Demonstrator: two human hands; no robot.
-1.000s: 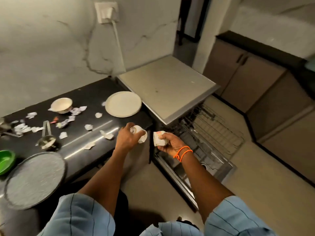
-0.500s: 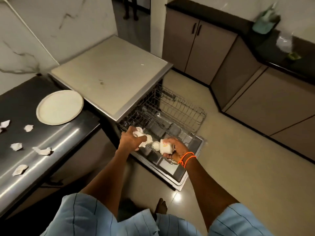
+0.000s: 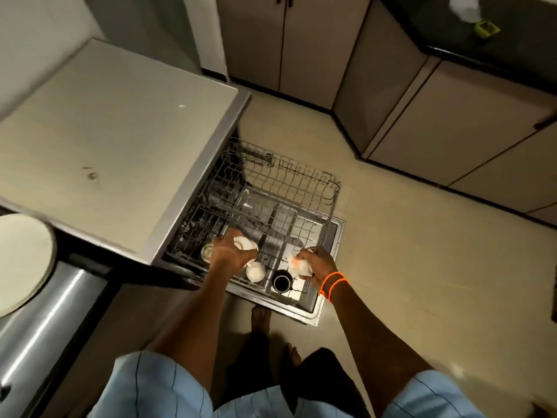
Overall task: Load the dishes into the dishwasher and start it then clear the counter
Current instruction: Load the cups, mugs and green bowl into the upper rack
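The dishwasher's wire rack [image 3: 301,188] is pulled out over the open door [image 3: 334,236]. My left hand [image 3: 226,254] grips a white cup [image 3: 245,244] low over the rack's near left part. My right hand [image 3: 316,262], with orange bands at the wrist, holds another white cup [image 3: 298,265] over the rack's near right part. In the rack sit a white cup [image 3: 255,272], a dark cup [image 3: 281,283] and a pale dish [image 3: 207,252] under the dishwasher's edge. A cream plate [image 3: 21,260] lies on the dark counter [image 3: 54,312] at the left.
The dishwasher's beige top [image 3: 114,146] juts out at the left, above the rack. Brown cabinets [image 3: 422,116] run along the far side and right. Tiled floor [image 3: 422,282] lies to the right of the door. My bare feet [image 3: 260,318] stand just before the door's edge.
The view has swung right and down from the counter to the dishwasher. Both hands, each with a white cup, have gone from the counter's edge down over the pulled-out rack.
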